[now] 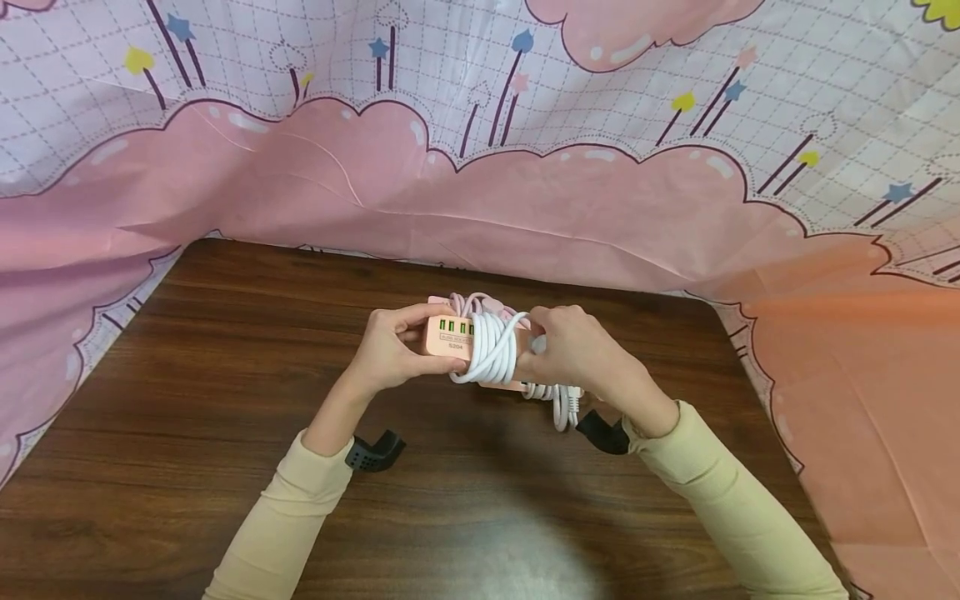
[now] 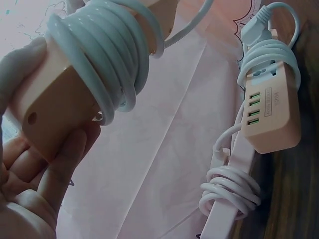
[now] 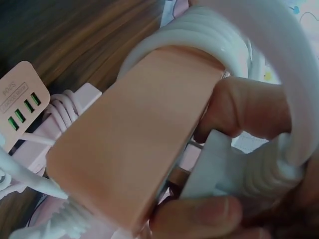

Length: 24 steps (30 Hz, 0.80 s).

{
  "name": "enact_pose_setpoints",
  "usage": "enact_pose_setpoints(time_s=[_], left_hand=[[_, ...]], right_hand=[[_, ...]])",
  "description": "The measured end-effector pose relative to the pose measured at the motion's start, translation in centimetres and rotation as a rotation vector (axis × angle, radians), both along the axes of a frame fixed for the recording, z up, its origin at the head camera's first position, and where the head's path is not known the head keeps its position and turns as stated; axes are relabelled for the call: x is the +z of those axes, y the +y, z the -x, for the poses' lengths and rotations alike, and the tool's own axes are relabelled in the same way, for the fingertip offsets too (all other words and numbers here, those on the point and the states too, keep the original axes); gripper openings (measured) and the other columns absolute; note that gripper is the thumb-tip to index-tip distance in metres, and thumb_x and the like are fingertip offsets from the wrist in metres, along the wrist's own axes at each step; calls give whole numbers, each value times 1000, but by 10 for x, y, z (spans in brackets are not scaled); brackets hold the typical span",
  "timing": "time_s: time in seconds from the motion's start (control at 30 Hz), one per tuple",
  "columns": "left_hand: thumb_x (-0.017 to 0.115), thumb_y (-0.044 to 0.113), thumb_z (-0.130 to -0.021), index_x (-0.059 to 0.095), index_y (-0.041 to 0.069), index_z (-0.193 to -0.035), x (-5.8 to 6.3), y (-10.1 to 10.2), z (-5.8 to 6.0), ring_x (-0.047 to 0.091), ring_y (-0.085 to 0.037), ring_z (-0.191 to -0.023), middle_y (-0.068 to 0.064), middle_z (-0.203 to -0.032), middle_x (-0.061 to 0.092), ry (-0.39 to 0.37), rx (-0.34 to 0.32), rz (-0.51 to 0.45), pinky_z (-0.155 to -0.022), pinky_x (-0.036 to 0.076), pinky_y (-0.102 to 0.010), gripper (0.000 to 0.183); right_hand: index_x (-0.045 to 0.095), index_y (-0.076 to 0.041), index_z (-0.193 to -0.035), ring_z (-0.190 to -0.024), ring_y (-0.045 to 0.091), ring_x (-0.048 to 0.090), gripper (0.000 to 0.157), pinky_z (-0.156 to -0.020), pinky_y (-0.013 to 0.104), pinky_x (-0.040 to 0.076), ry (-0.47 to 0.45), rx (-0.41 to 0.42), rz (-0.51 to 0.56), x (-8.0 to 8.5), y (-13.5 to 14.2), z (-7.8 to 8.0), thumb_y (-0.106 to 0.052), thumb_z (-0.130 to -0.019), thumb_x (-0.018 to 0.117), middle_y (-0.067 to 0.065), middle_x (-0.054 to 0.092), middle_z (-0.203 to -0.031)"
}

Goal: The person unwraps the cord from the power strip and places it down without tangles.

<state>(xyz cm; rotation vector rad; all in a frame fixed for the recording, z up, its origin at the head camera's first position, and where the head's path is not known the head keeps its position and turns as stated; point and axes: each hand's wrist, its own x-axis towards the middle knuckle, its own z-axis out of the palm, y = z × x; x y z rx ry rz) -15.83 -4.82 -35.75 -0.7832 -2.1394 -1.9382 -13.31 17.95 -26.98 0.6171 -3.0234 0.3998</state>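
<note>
A peach power strip (image 1: 450,340) with green-lined USB slots is raised above the table, its white cord (image 1: 492,346) coiled round its middle. My left hand (image 1: 386,350) grips the left end, thumb on one side and fingers on the other. At the right end, my right hand (image 1: 577,350) pinches the cord's white plug (image 3: 214,164) between thumb and finger, against the strip's side. Whether its prongs sit in a socket is hidden. Behind the hands lie a second peach power strip (image 2: 271,117) wrapped in white cord and a pale pink power strip (image 2: 222,219) wrapped in pink cord.
The brown wooden table (image 1: 225,375) spreads under both arms. Printed pink cloth (image 1: 525,200) hangs behind it and along the sides. Each wrist carries a black camera mount, such as the left mount (image 1: 375,452).
</note>
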Motion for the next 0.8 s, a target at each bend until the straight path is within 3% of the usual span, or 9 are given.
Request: enact_pose_setpoints(time_s=[0.3,0.5,0.6,0.8], left_hand=[[87,-7,-52,66,-8,-105,3,1,0,60,-11,-70,-21,-100,67,61,-2,-13,-59,52,-22,58],[87,-9,-51,65,-8,-105,4,1,3,61,-11,-72,-22,-101,66,109,2,-31,-60,53,-21,58],[87,-8,-51,66,-8,-104,2,1,2,60,-10,-70,-21,-99,67,142,13,-42,-59,52,-20,57],[88,-6,-50,66,-8,-104,-1,3,1,63,-11,-74,-21,-98,67,172,21,-23,-62,54,-22,59]], right_hand=[[51,-8,-71,-57,19,46,12,-50,31,39,-3,0,-10,2,1,1,-14,-69,61,0,48,-60],[52,-4,-78,-59,21,49,16,-53,32,42,-95,-59,-16,6,1,-1,-18,-75,60,4,51,-66],[48,-5,-67,-53,18,44,18,-48,29,38,-89,-67,-46,10,0,-5,-16,-77,59,2,44,-61],[31,-14,-51,-46,11,28,40,-43,24,27,-114,-96,-112,10,-4,-8,-11,-79,59,-5,27,-53]])
